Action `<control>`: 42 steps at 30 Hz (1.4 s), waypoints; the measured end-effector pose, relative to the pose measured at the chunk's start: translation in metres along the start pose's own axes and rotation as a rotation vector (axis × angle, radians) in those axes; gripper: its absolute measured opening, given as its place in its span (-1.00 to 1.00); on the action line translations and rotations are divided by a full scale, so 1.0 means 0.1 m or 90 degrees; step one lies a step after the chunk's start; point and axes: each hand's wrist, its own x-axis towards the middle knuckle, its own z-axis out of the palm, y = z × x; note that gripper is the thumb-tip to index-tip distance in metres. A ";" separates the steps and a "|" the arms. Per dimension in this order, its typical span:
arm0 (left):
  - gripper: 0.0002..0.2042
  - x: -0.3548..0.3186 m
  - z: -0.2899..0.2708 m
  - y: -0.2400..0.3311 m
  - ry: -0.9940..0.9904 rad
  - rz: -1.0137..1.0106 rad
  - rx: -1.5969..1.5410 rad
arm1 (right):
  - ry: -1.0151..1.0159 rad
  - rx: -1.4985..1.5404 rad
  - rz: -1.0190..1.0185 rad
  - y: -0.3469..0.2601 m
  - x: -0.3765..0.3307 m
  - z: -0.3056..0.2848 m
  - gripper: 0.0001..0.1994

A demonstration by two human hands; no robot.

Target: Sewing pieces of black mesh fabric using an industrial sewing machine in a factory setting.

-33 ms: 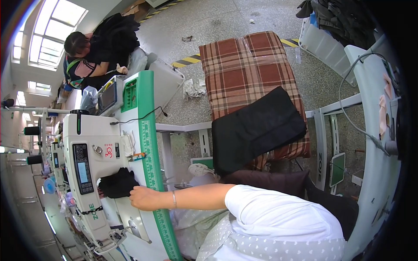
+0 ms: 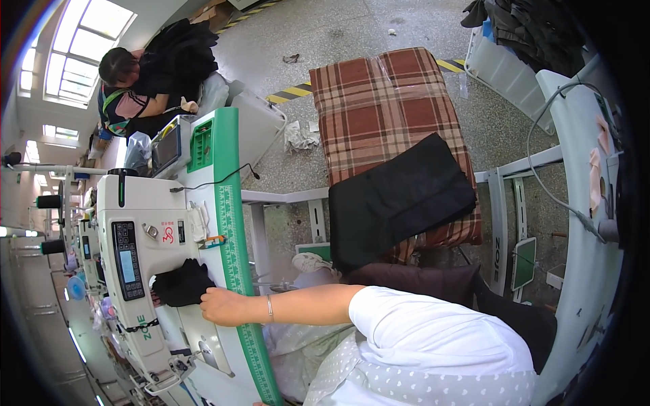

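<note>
My right hand (image 2: 227, 306) rests on the white bed of a sewing machine (image 2: 145, 247), its fingers curled in. The knuckles touch the lower right edge of a bunched black cloth (image 2: 183, 283). Whatever the fingers pinch, if anything, is hidden. The cloth lies crumpled under the machine's arm. A thin bracelet (image 2: 269, 305) circles my right wrist. My left hand is out of view; only an unclear sliver of skin shows at the bottom edge. Below my right hand, the metal plate (image 2: 211, 348) of the bed is uncovered.
A green ruler edge (image 2: 230, 233) borders the machine table. An orange-and-blue hand tool (image 2: 214, 241) lies on it. Folded black fabric (image 2: 403, 199) lies on a plaid-covered stack (image 2: 386, 101). A co-worker (image 2: 132, 101) sits at upper left near a white bin (image 2: 254, 122).
My right hand and the black cloth stay almost where they were. A sliver of skin now shows at the bottom edge.
</note>
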 end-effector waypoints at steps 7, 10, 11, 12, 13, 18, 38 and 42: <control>-0.82 0.00 0.02 -0.02 0.011 -0.013 -0.003 | -0.010 0.012 0.004 0.01 0.02 0.00 -0.94; -0.83 0.00 0.03 0.00 0.014 -0.016 -0.009 | -0.009 0.010 0.003 0.01 0.01 -0.01 -0.94; -0.83 0.00 0.03 0.01 0.010 -0.027 -0.013 | -0.001 0.008 0.000 0.01 0.01 -0.01 -0.94; -0.83 -0.01 0.02 0.01 0.010 -0.026 -0.015 | -0.001 0.005 0.000 0.01 0.02 -0.02 -0.94; -0.85 -0.02 0.01 -0.01 0.013 -0.022 -0.014 | -0.021 0.009 0.002 -0.01 0.03 -0.03 -0.92; -0.91 0.04 0.17 0.08 -0.037 0.014 -0.066 | 0.232 0.287 -0.097 0.11 -0.08 -0.28 -0.89; -0.17 0.90 0.69 1.61 -0.141 0.288 0.146 | -0.512 -0.372 0.299 1.04 -2.94 -0.36 -0.67; -0.24 0.90 0.69 1.66 -0.116 0.290 0.126 | -0.518 -0.423 0.168 1.00 -3.16 -0.15 -0.70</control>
